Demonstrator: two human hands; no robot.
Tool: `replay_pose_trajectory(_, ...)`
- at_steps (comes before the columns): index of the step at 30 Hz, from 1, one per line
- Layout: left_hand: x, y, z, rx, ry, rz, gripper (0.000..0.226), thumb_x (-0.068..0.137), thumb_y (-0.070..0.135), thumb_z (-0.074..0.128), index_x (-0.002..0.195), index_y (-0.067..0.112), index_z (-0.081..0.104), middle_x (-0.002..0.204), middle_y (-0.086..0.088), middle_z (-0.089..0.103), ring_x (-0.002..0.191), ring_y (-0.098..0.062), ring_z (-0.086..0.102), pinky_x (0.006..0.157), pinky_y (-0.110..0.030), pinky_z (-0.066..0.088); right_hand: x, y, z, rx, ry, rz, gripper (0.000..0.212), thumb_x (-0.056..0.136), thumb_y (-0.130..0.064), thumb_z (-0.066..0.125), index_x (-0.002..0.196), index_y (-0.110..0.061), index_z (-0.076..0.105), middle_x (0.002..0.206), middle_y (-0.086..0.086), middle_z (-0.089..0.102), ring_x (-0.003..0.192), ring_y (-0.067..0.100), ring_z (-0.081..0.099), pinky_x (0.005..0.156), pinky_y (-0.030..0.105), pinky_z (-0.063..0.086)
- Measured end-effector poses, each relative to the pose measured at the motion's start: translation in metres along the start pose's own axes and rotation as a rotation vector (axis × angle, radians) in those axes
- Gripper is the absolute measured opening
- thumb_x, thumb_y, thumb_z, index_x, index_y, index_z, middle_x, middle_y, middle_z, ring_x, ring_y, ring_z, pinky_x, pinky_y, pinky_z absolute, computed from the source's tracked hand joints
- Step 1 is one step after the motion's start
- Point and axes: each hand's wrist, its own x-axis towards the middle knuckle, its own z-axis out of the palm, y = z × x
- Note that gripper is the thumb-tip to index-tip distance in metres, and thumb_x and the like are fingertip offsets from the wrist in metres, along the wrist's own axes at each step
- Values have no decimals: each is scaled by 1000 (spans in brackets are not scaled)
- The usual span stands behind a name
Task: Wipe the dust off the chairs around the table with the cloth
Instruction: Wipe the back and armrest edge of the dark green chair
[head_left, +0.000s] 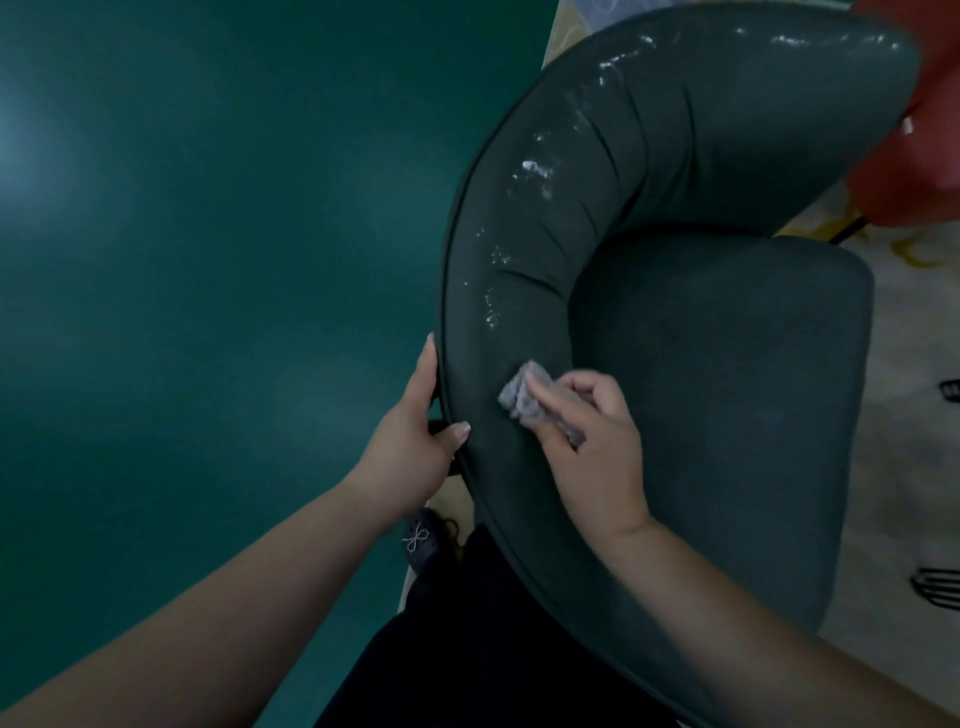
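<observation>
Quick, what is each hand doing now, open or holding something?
Left hand: grips the outer edge of the chair back.
Right hand: pinches the grey cloth against the chair back.

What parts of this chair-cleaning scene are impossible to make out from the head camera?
- Chair legs: hidden beneath its own seat and backrest.
- Left hand fingers: wrapped behind the backrest edge, only the thumb and one finger's edge show.
- Cloth: blurred and partly covered by the right hand, so its full size is unclear.
- Red object: cut off by the right and top edges.
- The table: not recognisable.
</observation>
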Motion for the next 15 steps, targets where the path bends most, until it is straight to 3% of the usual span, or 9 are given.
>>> replay_pose_trajectory(4, -1, 3, 0, -28, 11, -17, 87, 95, -1, 50, 146, 57, 9, 145, 24, 40, 108, -15, 62, 90, -45, 54, -14, 0, -8, -24, -28, 0, 36, 83, -2, 69, 111, -23, 70, 101, 0, 51, 96, 11, 56, 84, 21, 48)
replay_pose_trajectory(7, 0, 5, 0, -43, 11, -25, 85, 95, -1, 50, 147, 53, 9, 147, 19, 40, 108, -16, 62, 86, -41, 56, 20, -7, 7, 49, 69, 57, 27, 82, 3, 70, 105, -10, 72, 96, 2, 49, 87, 1, 54, 83, 12, 43)
replay_pose_trajectory(11, 1, 7, 0, -34, 16, -31, 86, 95, 1, 51, 148, 52, 8, 147, 19, 39, 98, -13, 65, 70, -30, 57, 23, -4, 3, 59, 53, 101, 33, 83, 1, 70, 108, -19, 71, 98, 1, 50, 88, 1, 53, 85, 9, 41)
replay_pose_trajectory(15, 2, 6, 2, -17, 38, -24, 87, 94, -1, 51, 147, 53, 8, 148, 19, 38, 95, -13, 65, 69, -30, 55, -20, 4, -18, 13, -44, 15, 36, 83, -2, 70, 110, -26, 69, 100, -6, 51, 94, 8, 56, 85, 14, 45)
